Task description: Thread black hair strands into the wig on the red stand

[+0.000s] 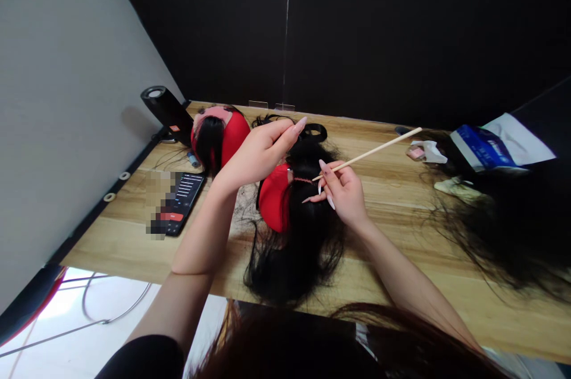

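Note:
A red cap form (273,199) with long black hair (307,242) lies on the wooden table (392,272). Over its right part, my right hand (345,191) pinches a thin wooden stick (379,150), whose lower tip meets a reddish parting line in the hair. My left hand (267,150) is raised above the cap's upper left side, thumb and fingers pressed together near the fingertips. Whether anything small is between them cannot be made out. The other fingers of my right hand spread over the hair.
Behind to the left stand a second red cap form (235,136) with hair and a black cylindrical speaker (166,111). A phone (185,200) lies at the left. Loose black hair (526,230), a blue packet (482,150) and a tape roll (316,132) are on the table.

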`<state>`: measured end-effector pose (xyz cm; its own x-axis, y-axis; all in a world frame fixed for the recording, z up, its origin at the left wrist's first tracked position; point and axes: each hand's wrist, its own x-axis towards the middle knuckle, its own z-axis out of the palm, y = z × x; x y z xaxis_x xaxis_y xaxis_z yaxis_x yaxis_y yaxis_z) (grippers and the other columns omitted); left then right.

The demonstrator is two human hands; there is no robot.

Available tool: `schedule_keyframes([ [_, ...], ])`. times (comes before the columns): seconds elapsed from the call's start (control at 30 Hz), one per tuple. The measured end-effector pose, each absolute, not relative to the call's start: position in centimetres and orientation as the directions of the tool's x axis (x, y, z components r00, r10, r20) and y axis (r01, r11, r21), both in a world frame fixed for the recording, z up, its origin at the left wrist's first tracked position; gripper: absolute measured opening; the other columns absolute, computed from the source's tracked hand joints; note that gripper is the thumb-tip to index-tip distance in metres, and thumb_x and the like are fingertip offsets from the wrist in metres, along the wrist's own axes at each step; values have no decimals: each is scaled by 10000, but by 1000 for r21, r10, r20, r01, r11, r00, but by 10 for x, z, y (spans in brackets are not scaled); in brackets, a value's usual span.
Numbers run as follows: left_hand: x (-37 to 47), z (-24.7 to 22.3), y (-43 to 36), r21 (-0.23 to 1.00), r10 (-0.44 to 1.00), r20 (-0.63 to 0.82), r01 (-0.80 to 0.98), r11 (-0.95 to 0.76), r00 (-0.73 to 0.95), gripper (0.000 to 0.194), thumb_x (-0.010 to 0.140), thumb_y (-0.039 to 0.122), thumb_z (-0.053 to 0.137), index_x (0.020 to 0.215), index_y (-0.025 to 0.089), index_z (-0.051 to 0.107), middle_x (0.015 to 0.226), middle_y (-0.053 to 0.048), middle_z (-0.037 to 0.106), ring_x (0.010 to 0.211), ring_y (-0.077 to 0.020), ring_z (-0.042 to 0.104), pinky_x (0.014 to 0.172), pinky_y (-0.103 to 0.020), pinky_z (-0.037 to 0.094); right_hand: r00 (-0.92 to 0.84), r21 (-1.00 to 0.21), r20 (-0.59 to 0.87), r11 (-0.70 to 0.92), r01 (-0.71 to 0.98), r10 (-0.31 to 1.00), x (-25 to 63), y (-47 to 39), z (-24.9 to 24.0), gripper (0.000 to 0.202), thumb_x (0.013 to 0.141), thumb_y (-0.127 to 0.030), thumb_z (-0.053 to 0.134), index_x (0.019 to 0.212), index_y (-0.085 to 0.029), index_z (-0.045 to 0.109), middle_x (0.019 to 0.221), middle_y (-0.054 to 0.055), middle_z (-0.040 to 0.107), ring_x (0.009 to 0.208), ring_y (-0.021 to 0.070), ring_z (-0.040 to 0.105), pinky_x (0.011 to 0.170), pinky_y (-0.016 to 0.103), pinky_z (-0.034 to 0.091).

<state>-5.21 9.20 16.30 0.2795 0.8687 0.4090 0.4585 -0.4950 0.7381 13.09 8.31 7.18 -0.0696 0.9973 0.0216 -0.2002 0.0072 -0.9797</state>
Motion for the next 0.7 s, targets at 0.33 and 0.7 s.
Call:
schedule_keyframes([
  [0.33,-51,162,92,732,864,412,460,-503,290,461,973,435,421,600,165,431,587,30,429,556,-82,416,583,-228,357,-73,-981,39,24,-194,997,131,83,72,429,689,-546,755,786,-195,528,549,-87,516,411,69,528,414,248,602],
  [0.7,-48,164,90,739,867,394,456,-496,304,471,975,437,412,583,176,414,565,22,424,560,-100,397,569,-246,350,-73,-986,25,13,-165,997,131,84,73,422,711,-535,746,804,-197,513,544,-99,515,346,20,390,406,214,576],
])
